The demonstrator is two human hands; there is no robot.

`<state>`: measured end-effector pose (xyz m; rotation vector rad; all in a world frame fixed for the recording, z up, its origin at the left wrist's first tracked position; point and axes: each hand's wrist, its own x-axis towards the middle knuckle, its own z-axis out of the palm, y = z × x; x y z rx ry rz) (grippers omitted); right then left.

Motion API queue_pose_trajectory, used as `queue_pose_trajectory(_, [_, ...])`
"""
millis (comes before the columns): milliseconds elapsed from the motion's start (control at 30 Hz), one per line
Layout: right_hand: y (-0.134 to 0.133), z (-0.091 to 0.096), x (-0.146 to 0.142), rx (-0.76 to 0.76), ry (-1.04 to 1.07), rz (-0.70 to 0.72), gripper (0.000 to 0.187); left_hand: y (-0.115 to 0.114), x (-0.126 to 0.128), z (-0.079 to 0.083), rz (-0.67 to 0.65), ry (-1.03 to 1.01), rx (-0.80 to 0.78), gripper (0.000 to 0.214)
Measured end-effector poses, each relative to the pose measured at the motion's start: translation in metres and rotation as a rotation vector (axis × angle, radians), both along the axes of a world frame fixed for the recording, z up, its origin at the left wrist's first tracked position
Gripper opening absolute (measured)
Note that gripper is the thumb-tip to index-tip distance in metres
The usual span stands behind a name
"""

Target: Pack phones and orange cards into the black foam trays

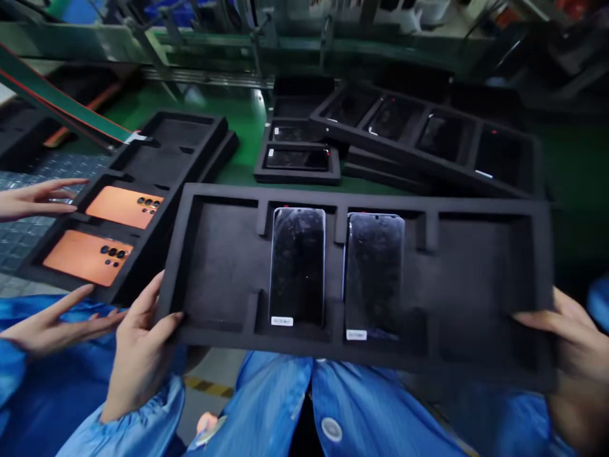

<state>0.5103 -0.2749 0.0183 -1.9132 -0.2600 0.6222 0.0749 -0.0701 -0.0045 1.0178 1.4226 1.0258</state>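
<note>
You grip the black foam tray [223,273] with both hands: your left hand [140,349] closed on its lower left edge, your right hand [568,355] on its lower right. Two phones [335,273] lie screen-up in its middle compartments (white labels at their lower ends). At left of the frame, a co-worker's open hands [42,320] sit beside another foam tray [157,165] holding two orange-backed phones [102,231].
</note>
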Motion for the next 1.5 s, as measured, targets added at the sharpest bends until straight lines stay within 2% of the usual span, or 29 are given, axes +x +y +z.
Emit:
queue_pose_trajectory(133, [0.011,-0.011,0.008,0.017,0.169,-0.017,0.044,-0.002,-0.002,-0.005,-0.029,0.117,0.042,0.066])
queue_pose_trajectory(433, [0.006,-0.017,0.009,0.065,0.130,0.016,0.037,-0.003,-0.004,-0.002,-0.078,0.269,0.087,0.065])
queue_pose_trajectory(633, [0.010,-0.012,0.005,0.079,0.127,-0.029,0.035,-0.006,0.005,0.001,-0.020,0.452,0.173,0.061])
queue_pose_trajectory(900, [0.005,-0.020,0.008,0.146,0.130,-0.022,0.035,-0.007,0.009,-0.012,0.014,0.452,0.338,0.063])
queue_pose_trajectory(1133, [0.002,-0.024,0.008,0.188,0.128,-0.021,0.036,-0.009,0.006,-0.017,0.025,0.437,0.344,0.063])
queue_pose_trajectory(1500, [0.005,-0.020,0.007,0.151,0.122,-0.038,0.037,-0.009,0.008,-0.017,0.009,0.428,0.355,0.059])
